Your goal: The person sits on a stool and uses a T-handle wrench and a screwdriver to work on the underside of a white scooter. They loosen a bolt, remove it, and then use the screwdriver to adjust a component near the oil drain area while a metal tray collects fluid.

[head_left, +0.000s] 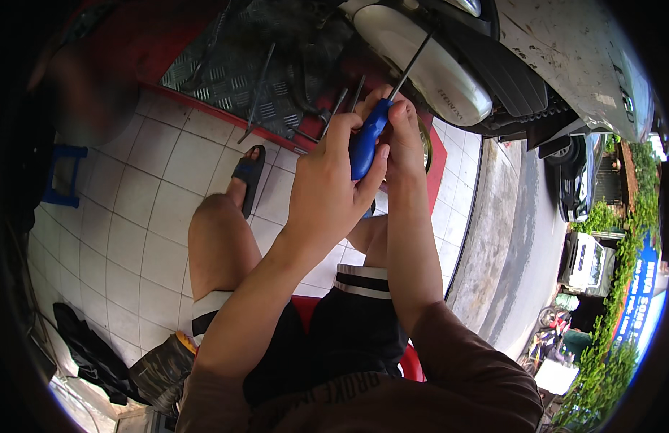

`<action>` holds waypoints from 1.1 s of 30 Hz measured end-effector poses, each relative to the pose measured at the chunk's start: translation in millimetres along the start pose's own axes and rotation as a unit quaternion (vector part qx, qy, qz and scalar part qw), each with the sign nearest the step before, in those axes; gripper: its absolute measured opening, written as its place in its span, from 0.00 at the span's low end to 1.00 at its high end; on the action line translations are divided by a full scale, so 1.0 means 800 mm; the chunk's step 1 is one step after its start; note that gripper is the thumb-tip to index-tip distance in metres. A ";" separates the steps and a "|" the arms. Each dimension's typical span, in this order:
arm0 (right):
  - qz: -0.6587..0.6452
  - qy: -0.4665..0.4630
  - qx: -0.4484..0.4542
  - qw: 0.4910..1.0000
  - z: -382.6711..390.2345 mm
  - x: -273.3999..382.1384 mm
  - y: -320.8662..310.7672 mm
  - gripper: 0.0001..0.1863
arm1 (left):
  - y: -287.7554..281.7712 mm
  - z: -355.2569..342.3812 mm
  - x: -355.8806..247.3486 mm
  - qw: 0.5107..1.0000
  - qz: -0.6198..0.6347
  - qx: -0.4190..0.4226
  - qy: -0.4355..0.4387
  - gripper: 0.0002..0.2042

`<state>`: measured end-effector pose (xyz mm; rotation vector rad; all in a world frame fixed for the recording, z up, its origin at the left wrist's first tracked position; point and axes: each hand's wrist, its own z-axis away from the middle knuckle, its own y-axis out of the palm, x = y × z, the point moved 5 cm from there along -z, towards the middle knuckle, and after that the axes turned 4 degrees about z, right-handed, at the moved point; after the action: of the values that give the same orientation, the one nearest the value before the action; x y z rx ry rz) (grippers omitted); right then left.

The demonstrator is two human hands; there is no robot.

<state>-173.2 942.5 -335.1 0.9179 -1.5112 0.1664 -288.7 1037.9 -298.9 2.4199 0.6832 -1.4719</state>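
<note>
In front of me, both hands are on a screwdriver with a blue handle (365, 153). Its thin dark shaft points up and to the right, passing in front of a motorbike's silver cover (428, 61). My left hand (331, 166) is closed round the lower part of the handle, thumb along its side. My right hand (405, 137) pinches the upper handle near the shaft, with the fingers behind it partly hidden. Just beyond the right wrist shows part of a round golden rim (425, 144); the rest of it is hidden.
A red platform with a dark tread plate (219, 90) lies ahead, with several metal rods or tools on it. The motorbike fills the upper right. White floor tiles (161, 187) spread left, with a blue stool (63, 175). A road with parked cars (574, 177) runs along the right.
</note>
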 end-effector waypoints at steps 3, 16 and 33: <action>0.045 -0.007 -0.147 0.988 -0.017 0.026 0.005 0.21 | -0.004 -0.001 0.004 0.999 0.002 0.007 -0.040 0.12; 0.062 -0.040 -0.131 0.989 -0.083 0.064 -0.043 0.32 | -0.004 -0.004 0.001 0.999 0.025 0.003 -0.045 0.14; 0.020 -0.084 -0.123 0.989 -0.091 0.060 -0.060 0.39 | 0.006 0.005 0.019 0.952 0.187 0.017 -0.242 0.14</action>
<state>-81.1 933.4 -298.3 0.7186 -1.6633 -0.0701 -283.5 1036.2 -314.8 1.9370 0.0841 -1.8035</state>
